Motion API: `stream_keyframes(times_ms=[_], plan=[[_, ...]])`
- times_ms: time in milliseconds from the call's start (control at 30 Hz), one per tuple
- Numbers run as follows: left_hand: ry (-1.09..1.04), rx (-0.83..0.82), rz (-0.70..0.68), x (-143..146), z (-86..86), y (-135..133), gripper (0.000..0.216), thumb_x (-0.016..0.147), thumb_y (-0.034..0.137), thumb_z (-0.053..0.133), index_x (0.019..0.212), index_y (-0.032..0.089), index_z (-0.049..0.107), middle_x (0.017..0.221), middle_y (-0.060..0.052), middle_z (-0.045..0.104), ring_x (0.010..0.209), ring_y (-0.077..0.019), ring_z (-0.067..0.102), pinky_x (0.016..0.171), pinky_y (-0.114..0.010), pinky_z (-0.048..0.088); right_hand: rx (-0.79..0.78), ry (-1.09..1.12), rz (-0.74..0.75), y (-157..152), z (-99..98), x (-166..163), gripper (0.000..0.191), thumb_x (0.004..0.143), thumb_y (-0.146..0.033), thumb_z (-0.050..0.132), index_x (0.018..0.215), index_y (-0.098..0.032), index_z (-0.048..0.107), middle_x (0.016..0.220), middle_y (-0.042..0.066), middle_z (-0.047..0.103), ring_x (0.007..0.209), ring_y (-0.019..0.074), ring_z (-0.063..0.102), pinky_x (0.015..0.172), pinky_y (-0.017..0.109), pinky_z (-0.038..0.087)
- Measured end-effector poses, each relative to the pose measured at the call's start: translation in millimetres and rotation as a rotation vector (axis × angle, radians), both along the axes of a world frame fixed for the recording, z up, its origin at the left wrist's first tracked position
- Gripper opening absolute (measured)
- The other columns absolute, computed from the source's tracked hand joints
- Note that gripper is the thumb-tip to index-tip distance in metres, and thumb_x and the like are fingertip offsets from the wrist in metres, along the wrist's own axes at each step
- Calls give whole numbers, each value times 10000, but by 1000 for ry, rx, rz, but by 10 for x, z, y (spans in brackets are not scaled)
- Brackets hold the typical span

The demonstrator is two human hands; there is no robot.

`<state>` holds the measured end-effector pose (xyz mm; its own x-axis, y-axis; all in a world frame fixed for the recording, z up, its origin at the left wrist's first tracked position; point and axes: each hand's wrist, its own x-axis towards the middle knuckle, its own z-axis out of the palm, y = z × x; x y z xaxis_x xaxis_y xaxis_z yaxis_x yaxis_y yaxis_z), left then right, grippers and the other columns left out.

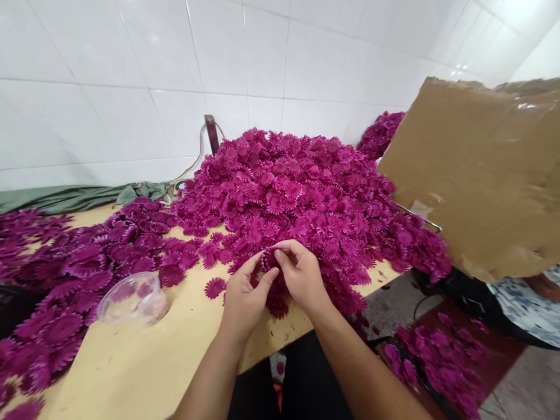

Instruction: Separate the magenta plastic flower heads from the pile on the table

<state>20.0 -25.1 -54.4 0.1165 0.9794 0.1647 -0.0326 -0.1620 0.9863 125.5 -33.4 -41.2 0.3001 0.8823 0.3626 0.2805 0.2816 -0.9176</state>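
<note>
Between my two hands is a magenta artificial flower [270, 258], held near the front edge of the table. The thumb and fingers of my left hand [248, 291] pinch its left side. My right hand [301, 274] grips the flower's right side, thumb and forefinger bent over it. Parts of the flower are hidden behind my fingers. Just beyond both hands rises a big heap of loose magenta flowers [284, 192]. One single flower [214, 287] lies flat on the table to the left of my left hand.
On the pale table [118, 367] a clear plastic tub [131, 297] lies tilted at the left, beside larger magenta flowers [65, 291]. A brown cardboard sheet [476, 175] stands at the right. More flowers [446, 361] lie on a low dark-red surface. Green cloth [79, 197] runs along the tiled wall.
</note>
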Motion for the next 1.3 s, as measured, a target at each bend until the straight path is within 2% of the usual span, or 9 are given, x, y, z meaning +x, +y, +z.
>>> stream_keyframes(times_ms=[100,200,333,433,533,800,1033,1200,1300], plan=[[-93,-107,16,-17,-15,36,366,595,340,700,914,172,636,874,-44,693,858,-206,620,843,-347,465,99,-301,-139,7,15,15,198,827,-227,433,829,-179,625,820,65,643,773,174,583,750,321,461],[-170,-128,57,-48,-3,74,361,548,357,712,833,156,622,787,-35,684,781,-179,618,768,-311,485,177,-394,-230,28,43,50,216,840,-235,416,811,-175,622,822,80,632,797,181,573,764,326,455],[-161,-27,150,-154,32,107,264,602,371,663,759,168,599,722,-7,650,710,-128,586,698,-240,468,56,-84,-202,65,81,125,160,808,-289,453,773,-184,569,762,54,612,728,173,571,696,330,471],[-64,-35,145,-287,40,93,277,589,393,658,736,169,589,672,3,628,660,-123,568,635,-222,459,-156,351,47,60,92,148,156,754,-346,508,765,-190,517,661,1,577,556,126,539,531,271,458],[71,-75,136,-486,0,35,311,588,433,643,735,165,588,646,-7,627,629,-138,564,601,-234,459,-235,564,227,25,97,137,221,646,-342,621,758,-182,518,612,-35,549,519,87,509,493,218,429],[606,67,131,-1098,-170,-164,352,723,535,473,630,206,556,587,5,571,581,-158,541,532,-238,435,-236,493,135,-22,199,169,254,615,-369,631,630,-175,468,447,-88,447,355,35,385,354,167,298],[863,215,141,-1268,-343,-114,392,702,551,458,870,240,627,937,-71,666,910,-281,599,807,-403,461,-211,442,28,-17,207,344,331,586,-440,633,581,-183,424,404,-104,397,323,34,370,321,160,289],[737,365,323,-1101,-246,-177,371,730,497,477,970,246,609,1006,-75,626,935,-282,579,905,-454,405,-158,443,5,-36,213,429,274,600,-402,639,623,-168,497,456,-76,471,396,47,434,409,182,394],[524,212,143,-641,-2,-204,339,718,494,512,910,242,634,965,-53,655,901,-246,604,835,-385,472,-152,520,93,-58,224,390,255,567,-333,675,724,-168,558,593,-50,551,535,69,515,543,209,468]])
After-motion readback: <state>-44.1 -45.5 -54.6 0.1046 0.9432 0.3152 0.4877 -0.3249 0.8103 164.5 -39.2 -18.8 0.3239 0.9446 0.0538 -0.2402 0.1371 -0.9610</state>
